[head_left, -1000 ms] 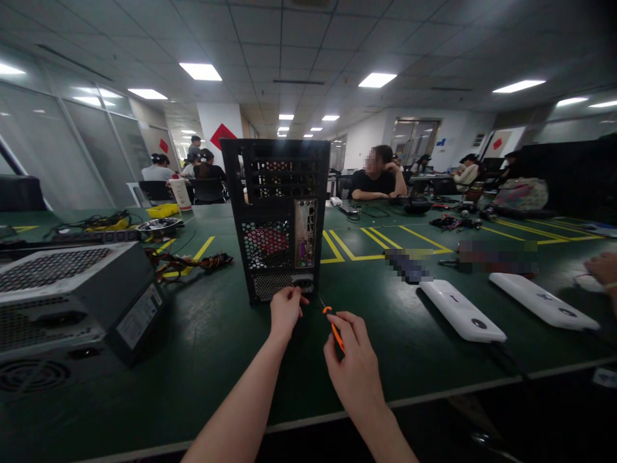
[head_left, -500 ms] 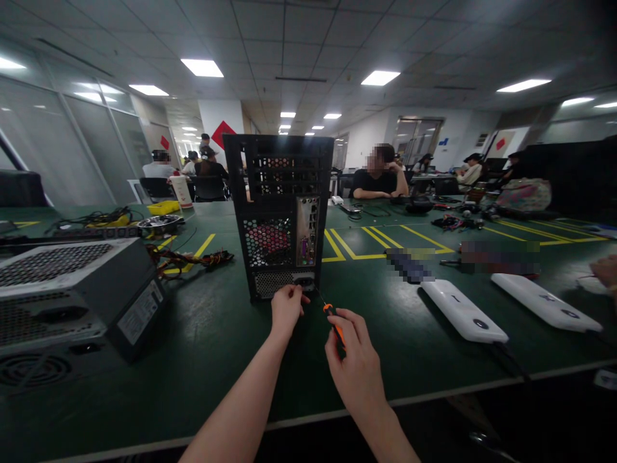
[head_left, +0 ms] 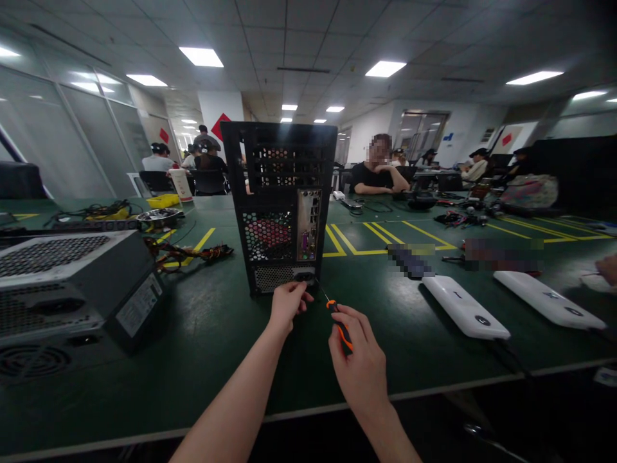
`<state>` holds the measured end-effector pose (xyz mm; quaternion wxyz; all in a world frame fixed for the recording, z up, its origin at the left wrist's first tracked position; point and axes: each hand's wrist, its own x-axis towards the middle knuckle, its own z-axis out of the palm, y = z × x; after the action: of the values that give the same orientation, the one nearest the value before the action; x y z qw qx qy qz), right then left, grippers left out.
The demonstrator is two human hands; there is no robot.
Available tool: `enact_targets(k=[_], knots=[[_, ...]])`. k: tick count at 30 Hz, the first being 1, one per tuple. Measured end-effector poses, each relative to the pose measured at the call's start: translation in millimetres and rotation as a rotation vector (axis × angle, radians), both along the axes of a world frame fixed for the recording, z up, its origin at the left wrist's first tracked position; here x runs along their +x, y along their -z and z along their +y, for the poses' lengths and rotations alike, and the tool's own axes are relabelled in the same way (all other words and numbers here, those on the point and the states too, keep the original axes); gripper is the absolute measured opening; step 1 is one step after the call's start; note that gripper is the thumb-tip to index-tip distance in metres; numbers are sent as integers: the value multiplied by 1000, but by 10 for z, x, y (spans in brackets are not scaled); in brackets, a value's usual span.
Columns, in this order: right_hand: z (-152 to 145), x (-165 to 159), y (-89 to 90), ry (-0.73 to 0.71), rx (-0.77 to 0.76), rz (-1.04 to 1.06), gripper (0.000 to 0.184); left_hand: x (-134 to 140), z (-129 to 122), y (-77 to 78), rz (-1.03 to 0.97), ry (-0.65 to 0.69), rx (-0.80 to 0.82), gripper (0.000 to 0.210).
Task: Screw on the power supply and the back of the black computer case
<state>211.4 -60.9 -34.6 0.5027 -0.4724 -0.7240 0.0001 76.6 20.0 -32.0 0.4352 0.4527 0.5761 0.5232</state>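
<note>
A black computer case [head_left: 284, 199] stands upright on the green table, its rear side toward me. A perforated power supply [head_left: 277, 278] sits at the bottom of that rear side. My left hand [head_left: 288, 305] is in front of this unit, near its socket, with thumb and fingers pinched together; what is between them, if anything, is too small to see. My right hand [head_left: 359, 350] grips an orange and black screwdriver [head_left: 344, 335]. Its thin shaft slants up and left to the lower right corner of the case; whether the tip touches a screw cannot be made out.
Grey loose power supplies [head_left: 72, 308] lie stacked at the left, with bundled cables [head_left: 197, 252] behind them. Right of my hands lie two white power banks [head_left: 465, 308] [head_left: 547, 299] with cables. A person [head_left: 378, 173] sits across the table, and another person's hand [head_left: 606, 269] shows at the right edge.
My view has shifted slightly. Both hands stay at the bottom of the case, the right still holding the screwdriver. The person across has moved a hand to the chin.
</note>
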Motion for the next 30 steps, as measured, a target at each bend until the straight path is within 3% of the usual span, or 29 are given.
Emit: enact_targets(k=[3,8,24,30], knots=[[0,1,-3,-12,-12,-1,20,10,1,-22,-140,-15,2,23],[11,-2,-4,-28,-20,-2,20,14,15,-9,-208,-33,9,21],[36,4,42,-41,79,-150,21,30,11,-8,-245,-37,23,16],[25,-10,49,-27,4,-99,20,36,1,-24,-245,-32,22,15]])
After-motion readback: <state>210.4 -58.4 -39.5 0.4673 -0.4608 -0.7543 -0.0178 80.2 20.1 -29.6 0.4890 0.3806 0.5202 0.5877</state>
